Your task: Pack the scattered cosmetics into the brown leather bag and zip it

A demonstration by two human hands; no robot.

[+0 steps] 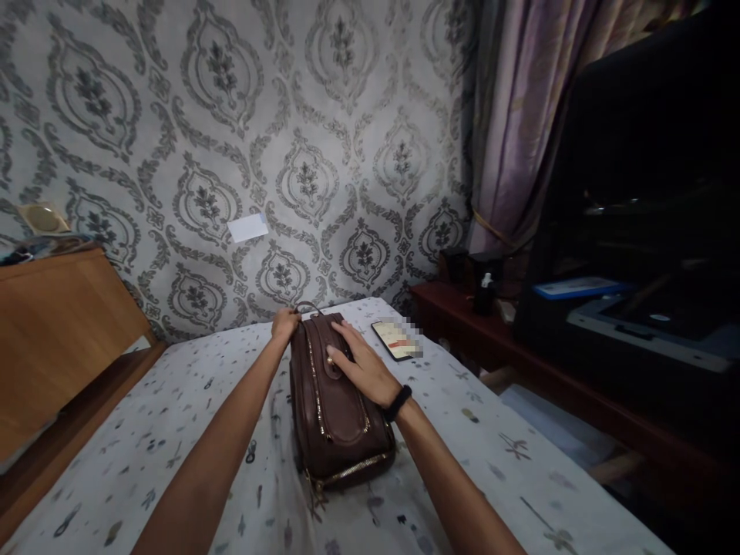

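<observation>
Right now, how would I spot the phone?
Find the bed with the white patterned sheet. A brown bag lies on it under both hands; just right of the bag's far end lies the phone, flat, dark-edged, the only thing with a lit screen.

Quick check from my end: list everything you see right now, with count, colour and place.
bag: one, brown with gold zips, lying mid-bed
phone: one, dark frame, screen lit, on the bed right of the bag
bed sheet: one, white with small prints, covering the bed
headboard: one, wooden, left
wall note: one, white, on the patterned wall
curtain: one, purple, tied back, right
side shelf: one, dark red-brown, right of the bed
wristband: one, black, right wrist
left hand: grip closed at the bag's far end
right hand: flat on the bag's top
</observation>
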